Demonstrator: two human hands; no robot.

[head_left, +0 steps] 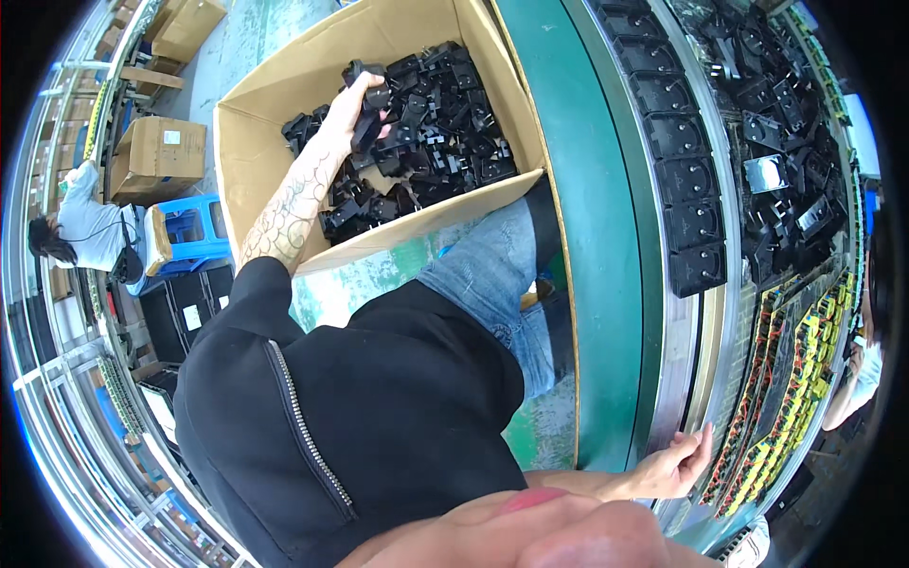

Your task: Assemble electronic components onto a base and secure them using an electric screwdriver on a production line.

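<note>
My left hand (354, 106) reaches into a large open cardboard box (248, 180) at the upper middle. Its fingers are closed around a black plastic housing (364, 134), and another black part shows above the thumb. Under and around the hand lies a heap of similar black parts (440, 123) with metal pins. My right hand (674, 466) rests by the metal rail at the lower right, fingers loosely bent and apart, with nothing visible in it. Farther up that rail, several black housings (686, 180) stand in a tight row.
Right of the box runs a green workbench edge (606, 237). Beyond the rail lie a pile of loose black parts (781, 133) and strips of circuit boards (791, 388) with yellow and red components. A blue stool (194, 227), cartons (161, 156) and another person (90, 222) are at the left.
</note>
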